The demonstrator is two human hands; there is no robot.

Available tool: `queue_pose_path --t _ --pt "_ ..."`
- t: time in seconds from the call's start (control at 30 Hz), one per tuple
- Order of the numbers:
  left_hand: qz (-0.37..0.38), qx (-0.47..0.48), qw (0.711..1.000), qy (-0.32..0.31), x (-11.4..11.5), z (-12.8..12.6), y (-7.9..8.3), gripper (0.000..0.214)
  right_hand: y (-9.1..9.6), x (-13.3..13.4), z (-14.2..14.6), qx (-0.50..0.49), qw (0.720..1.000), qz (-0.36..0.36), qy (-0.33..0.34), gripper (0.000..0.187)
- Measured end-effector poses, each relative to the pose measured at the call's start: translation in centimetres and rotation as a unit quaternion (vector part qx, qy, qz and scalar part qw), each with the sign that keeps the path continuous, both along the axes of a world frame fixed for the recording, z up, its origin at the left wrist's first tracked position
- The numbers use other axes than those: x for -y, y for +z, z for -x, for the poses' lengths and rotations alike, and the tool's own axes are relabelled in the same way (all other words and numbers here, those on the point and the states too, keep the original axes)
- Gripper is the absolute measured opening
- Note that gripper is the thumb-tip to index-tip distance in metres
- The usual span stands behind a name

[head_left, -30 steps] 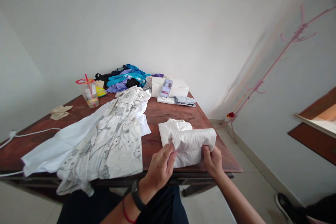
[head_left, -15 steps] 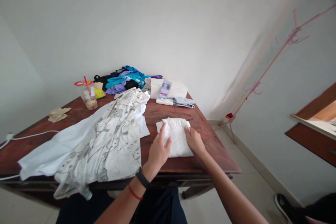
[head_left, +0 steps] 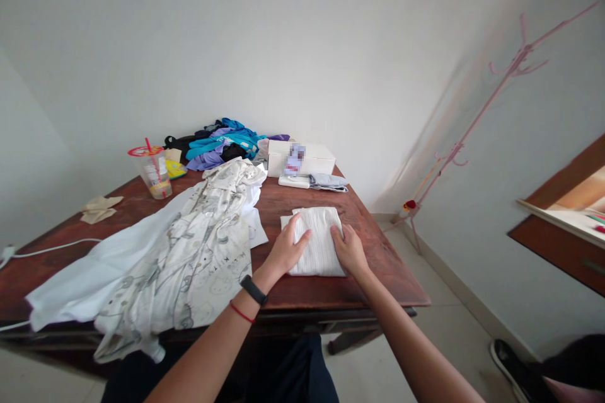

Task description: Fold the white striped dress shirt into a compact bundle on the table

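Note:
A folded white striped shirt (head_left: 317, 238) lies on the brown wooden table (head_left: 387, 271) near its right front. My left hand (head_left: 284, 249) rests flat on the shirt's left side, fingers stretched out. My right hand (head_left: 348, 248) lies flat on its right side, fingers also out. Both hands press on the cloth and hold nothing. Left of the shirt, a white cartoon-print garment (head_left: 198, 252) is spread over a plain white garment (head_left: 89, 271).
At the back are a pile of blue, purple and black clothes (head_left: 220, 141), a white box (head_left: 302, 157), a plastic cup with red straw (head_left: 152, 171), a beige cloth (head_left: 98, 206) and a white cable (head_left: 51, 245). A pink coat stand (head_left: 467, 138) leans at the right wall.
The shirt's lower half was folded up over its top. My hands let go of the fold and now lie flat on the smaller bundle.

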State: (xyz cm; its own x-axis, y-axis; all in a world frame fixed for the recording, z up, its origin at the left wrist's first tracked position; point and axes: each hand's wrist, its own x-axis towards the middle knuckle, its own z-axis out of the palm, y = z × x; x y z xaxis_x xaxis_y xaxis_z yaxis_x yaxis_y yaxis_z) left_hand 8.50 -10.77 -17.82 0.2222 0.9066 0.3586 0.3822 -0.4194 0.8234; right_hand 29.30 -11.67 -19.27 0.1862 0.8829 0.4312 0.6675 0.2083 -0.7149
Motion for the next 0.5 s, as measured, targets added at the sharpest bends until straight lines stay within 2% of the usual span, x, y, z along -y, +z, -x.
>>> queue_pose_path --t 0.07,0.13,0.23,0.37,0.43,0.5 --pt "0.041 0.039 0.998 -0.024 -0.4 0.4 -0.2 0.063 0.2 -0.1 0.0 -0.040 0.999 -0.004 0.021 0.040" --pt "0.063 0.071 0.995 -0.038 -0.6 0.8 -0.1 0.068 0.4 0.1 -0.1 -0.122 0.991 0.018 0.059 0.043" --pt "0.081 0.133 0.987 -0.049 -1.0 1.5 0.3 0.060 0.7 1.2 -0.7 -0.235 0.957 0.065 0.155 0.046" --pt "0.111 0.209 0.970 -0.053 -2.0 2.4 0.6 0.045 1.3 4.0 -2.1 -0.271 0.913 0.110 0.283 0.053" --pt "0.104 0.172 0.976 -0.080 -2.2 2.6 0.3 0.042 2.0 5.6 -2.4 -0.263 0.895 0.124 0.337 0.056" --pt "0.069 0.070 0.989 -0.106 -2.0 2.5 -0.3 0.040 2.9 7.0 -2.3 -0.235 0.879 0.137 0.393 0.056"
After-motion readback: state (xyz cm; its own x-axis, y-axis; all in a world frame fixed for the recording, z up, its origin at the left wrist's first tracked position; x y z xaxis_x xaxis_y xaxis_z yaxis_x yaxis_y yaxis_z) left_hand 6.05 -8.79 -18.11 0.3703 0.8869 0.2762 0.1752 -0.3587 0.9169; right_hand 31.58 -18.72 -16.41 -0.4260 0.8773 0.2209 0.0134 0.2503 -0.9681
